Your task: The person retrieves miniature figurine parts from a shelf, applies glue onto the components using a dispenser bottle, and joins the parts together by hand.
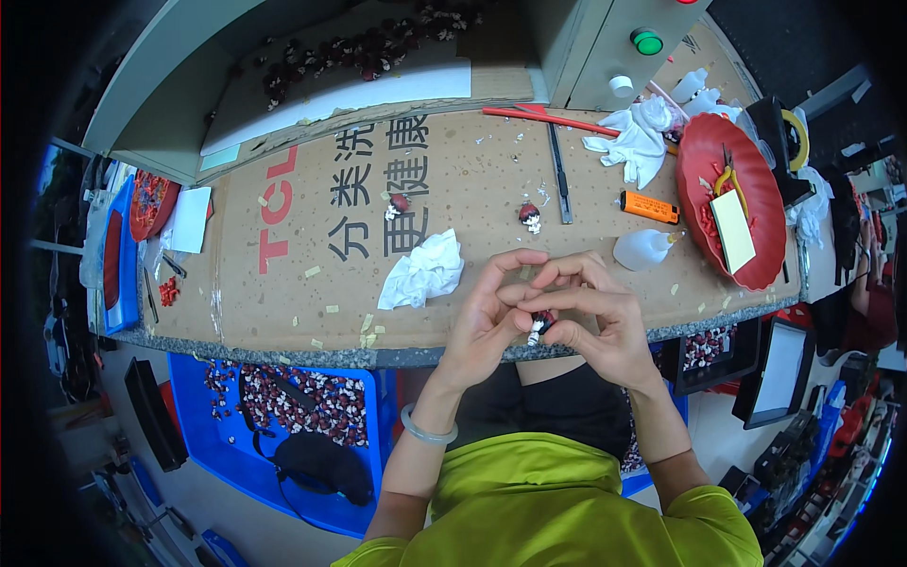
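A small figurine (540, 326) with a dark red head and a white body is pinched between my hands, over the table's front edge. My left hand (489, 321) has its thumb against the figurine. The thumb and forefinger of my right hand (605, 326) close on it from the other side. My fingers partly hide it. Two similar figures lie on the cardboard beyond my hands: a red-and-white figure (397, 204) to the left and a dark red one (530, 217) nearer the middle. A crumpled white tissue (425, 272) rests left of my hands.
At right are a squeeze bottle (642, 249), an orange lighter (650, 207) and a red scalloped tray (770, 241) holding pliers (728, 180). A black-handled tool (559, 175) lies farther back. Many figures fill the booth (354, 55) and a blue bin (203, 439) below left.
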Motion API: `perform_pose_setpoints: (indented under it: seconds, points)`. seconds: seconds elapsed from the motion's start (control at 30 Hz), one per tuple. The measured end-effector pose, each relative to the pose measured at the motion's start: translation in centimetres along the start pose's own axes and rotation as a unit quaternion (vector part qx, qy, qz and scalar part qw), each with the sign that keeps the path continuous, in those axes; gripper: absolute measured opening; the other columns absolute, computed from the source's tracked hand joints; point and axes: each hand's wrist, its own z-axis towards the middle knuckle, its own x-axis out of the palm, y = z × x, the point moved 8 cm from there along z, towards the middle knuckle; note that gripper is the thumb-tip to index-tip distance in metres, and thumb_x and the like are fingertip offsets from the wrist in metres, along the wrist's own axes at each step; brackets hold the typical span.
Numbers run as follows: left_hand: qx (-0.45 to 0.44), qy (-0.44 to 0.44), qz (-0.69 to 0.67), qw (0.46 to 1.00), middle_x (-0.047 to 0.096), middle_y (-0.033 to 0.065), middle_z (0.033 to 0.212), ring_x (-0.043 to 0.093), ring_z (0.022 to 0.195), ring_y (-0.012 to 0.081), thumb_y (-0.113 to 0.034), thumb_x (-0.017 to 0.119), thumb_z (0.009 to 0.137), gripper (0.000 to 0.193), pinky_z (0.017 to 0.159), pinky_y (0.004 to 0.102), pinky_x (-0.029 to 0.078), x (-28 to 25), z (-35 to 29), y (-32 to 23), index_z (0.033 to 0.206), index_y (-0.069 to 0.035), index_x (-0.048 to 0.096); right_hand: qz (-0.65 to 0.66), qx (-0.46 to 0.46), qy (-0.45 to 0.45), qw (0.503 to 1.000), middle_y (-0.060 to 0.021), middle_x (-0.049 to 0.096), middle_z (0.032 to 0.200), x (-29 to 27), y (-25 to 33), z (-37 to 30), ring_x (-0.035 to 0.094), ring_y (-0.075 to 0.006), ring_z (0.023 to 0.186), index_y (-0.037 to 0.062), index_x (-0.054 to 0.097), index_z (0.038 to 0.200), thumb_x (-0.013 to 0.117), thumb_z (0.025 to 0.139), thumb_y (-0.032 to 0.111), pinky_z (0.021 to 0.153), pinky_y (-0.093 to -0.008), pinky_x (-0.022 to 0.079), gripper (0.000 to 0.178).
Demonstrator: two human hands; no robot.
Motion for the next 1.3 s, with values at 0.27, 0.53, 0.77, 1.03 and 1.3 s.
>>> perform_pose_setpoints:
  seconds: [0.27,0.53,0.77,1.03,1.3]
  points:
    - [0.172,-0.03,0.183,0.967,0.039,0.014,0.142,0.046,0.126,0.0211,-0.021,0.068,0.087,0.069,0.093,0.0324,0.048,0.5,0.4,-1.5,0.143,-0.002,0.033,0.105,0.081,-0.16,0.978,-0.0107,0.07,0.09,-1.5,-3.7,-0.6,0.067,-0.0179,0.084,-0.0016,0.07,0.094,0.074,0.068,-0.001,0.077,-0.0286,0.051,0.026]
    - [0.103,-0.109,0.197,0.969,0.051,0.0159,0.133,0.057,0.113,0.0195,0.005,0.066,0.083,0.058,0.089,0.0295,0.052,-0.5,0.0,0.1,0.136,0.002,0.044,0.091,0.036,-0.198,0.975,-0.0122,0.07,0.087,-0.8,-4.4,-0.8,0.067,-0.0157,0.076,-0.0039,0.07,0.093,0.07,0.069,-0.007,0.066,-0.0252,0.052,0.024]
    - [0.123,-0.128,0.206,0.962,0.054,0.0164,0.13,0.063,0.096,0.015,0.007,0.06,0.086,0.046,0.079,0.0264,0.055,-0.2,0.1,-0.3,0.131,0.004,0.049,0.048,-0.015,-0.213,0.976,-0.0136,0.068,0.086,-0.4,-3.7,-0.8,0.066,-0.0192,0.076,-0.0038,0.07,0.092,0.066,0.069,-0.011,0.064,-0.0256,0.051,0.025]
    - [0.125,-0.121,0.261,0.95,0.055,0.02,0.128,0.059,0.105,0.0182,0.014,0.048,0.086,0.04,0.088,0.0288,0.05,-0.2,-0.5,-0.6,0.125,0.008,0.048,0.022,-0.068,-0.208,0.975,-0.0143,0.065,0.081,0.2,-2.8,-0.5,0.063,-0.0216,0.074,-0.0055,0.066,0.087,0.061,0.067,-0.015,0.065,-0.0277,0.051,0.022]
    - [0.144,-0.157,0.31,0.927,0.059,0.0232,0.122,0.061,0.105,0.02,0.015,0.048,0.084,0.035,0.087,0.0292,0.052,-0.4,-1.0,-0.7,0.119,0.012,0.051,0.044,-0.047,-0.204,0.977,-0.0139,0.063,0.08,0.9,-3.5,-0.8,0.062,-0.0218,0.074,-0.0061,0.064,0.085,0.057,0.067,-0.017,0.067,-0.0284,0.05,0.022]
